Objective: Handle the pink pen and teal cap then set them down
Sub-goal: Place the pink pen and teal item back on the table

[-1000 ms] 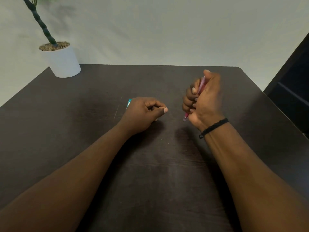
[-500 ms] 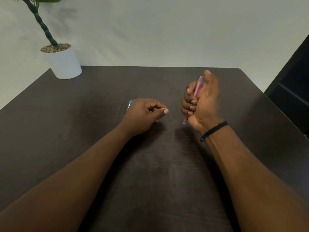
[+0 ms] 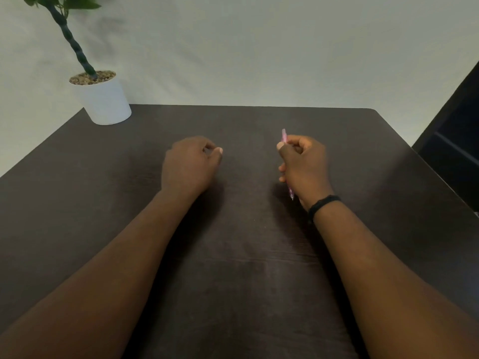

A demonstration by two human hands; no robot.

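both hands lowered; right hand grips pink pen, no writing legible.

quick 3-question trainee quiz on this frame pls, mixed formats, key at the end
1. True or false: the pink pen lies flat on the table, untouched.
2. Which hand wears the black wristband? A) left B) right C) both
3. Fill in: the white plant pot stands at the table's far ____ corner.

Key
1. False. The right hand is closed around the pen, whose ends stick out above and below the fist.
2. B.
3. Left.

Note for trainees: the left hand is curled shut, and the teal cap cannot be seen in this frame, so do not claim where it is.
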